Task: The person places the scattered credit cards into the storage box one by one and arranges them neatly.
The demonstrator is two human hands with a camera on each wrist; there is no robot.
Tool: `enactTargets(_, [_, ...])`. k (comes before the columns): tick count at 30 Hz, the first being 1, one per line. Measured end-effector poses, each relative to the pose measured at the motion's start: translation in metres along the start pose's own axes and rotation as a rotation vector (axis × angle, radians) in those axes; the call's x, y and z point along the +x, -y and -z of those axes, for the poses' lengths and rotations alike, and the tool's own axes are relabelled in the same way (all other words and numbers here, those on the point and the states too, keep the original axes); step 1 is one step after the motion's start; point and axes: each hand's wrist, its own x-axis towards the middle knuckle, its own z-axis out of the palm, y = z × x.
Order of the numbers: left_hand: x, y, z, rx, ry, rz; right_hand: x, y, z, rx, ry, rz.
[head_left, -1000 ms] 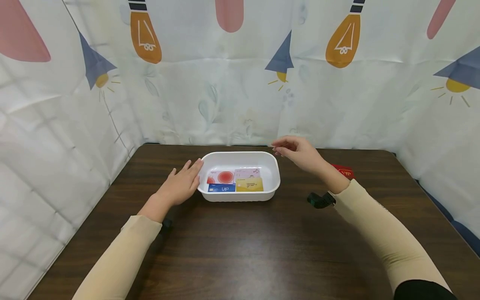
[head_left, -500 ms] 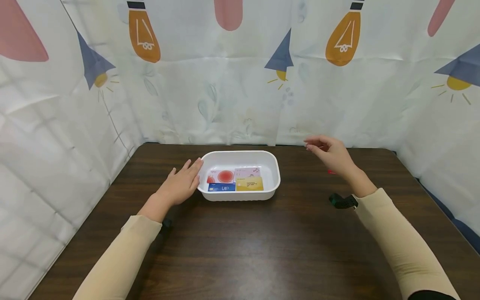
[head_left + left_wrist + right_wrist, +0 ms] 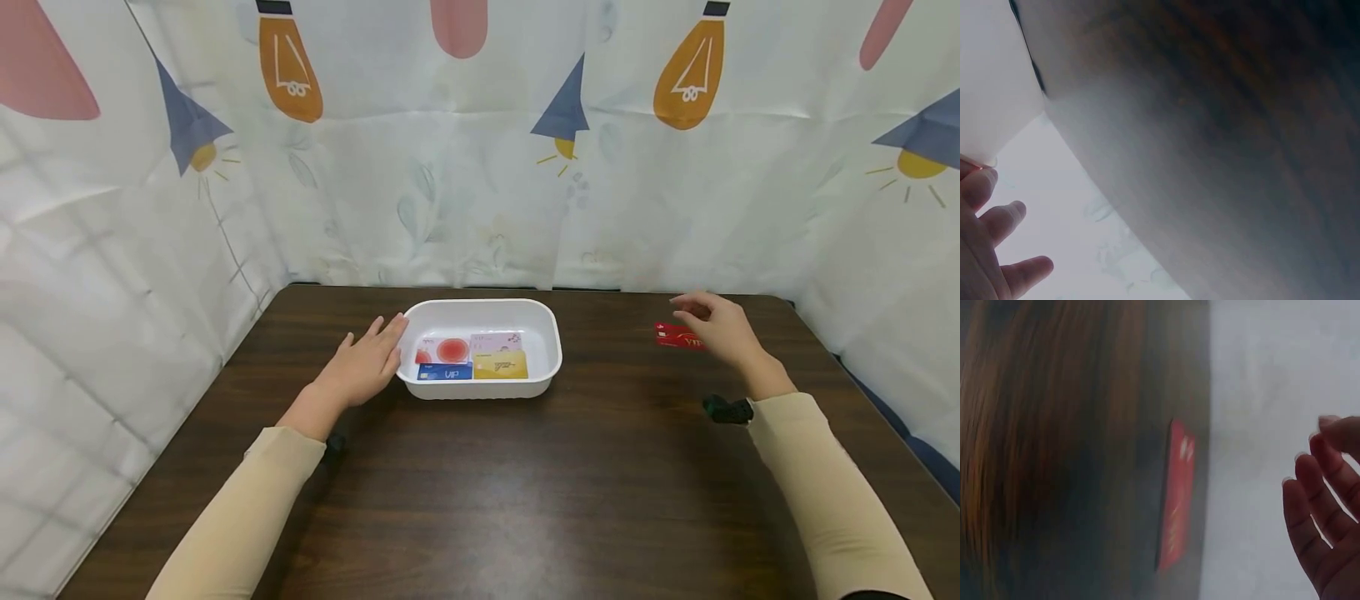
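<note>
A white plastic tub [image 3: 480, 389] stands near the back of the table. In it lie a card with a red circle [image 3: 452, 350], a pale pink card [image 3: 491, 341], a blue VIP card [image 3: 450, 373] and a gold card [image 3: 501, 365]. My left hand [image 3: 358, 367] rests with straight fingers against the tub's left rim. To the right, my right hand [image 3: 723, 330] hovers over a red VIP card [image 3: 670, 335], covering its right end in the head view. Its fingers are loosely bent and hold nothing. The right wrist view shows the red card [image 3: 1177, 497] flat on the table, apart from the fingers.
The dark wooden table [image 3: 495, 483] meets a patterned white curtain [image 3: 480, 183] along its back edge. More curtain hangs at the left and right sides. A small black device [image 3: 727, 409] sits under the right wrist.
My right hand has moved right, away from the tub's right side, to above the red card. My left hand has stayed at the tub's rim.
</note>
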Motion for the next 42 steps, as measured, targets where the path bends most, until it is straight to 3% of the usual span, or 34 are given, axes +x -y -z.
enactTargets(4, [0.0,0.001,-0.001,0.005,-0.001,0.001,0.0,-0.021,0.006,-0.039,0.06,-0.06])
enactTargets(8, [0.0,0.001,-0.001,0.005,-0.005,0.001,0.002,-0.041,0.013,-0.05,0.175,-0.148])
enactTargets(15, [0.001,0.001,-0.001,0.006,-0.003,0.002,0.006,-0.064,0.019,0.025,0.334,-0.252])
enactTargets(24, [0.002,0.001,-0.003,0.008,-0.001,0.004,0.012,-0.074,0.023,0.037,0.388,-0.256])
enactTargets(30, [0.001,0.001,-0.001,0.008,-0.001,0.0,0.018,-0.075,0.023,0.035,0.444,-0.309])
enactTargets(42, [0.001,0.001,-0.002,0.021,-0.003,0.0,0.025,-0.078,0.023,0.051,0.456,-0.338])
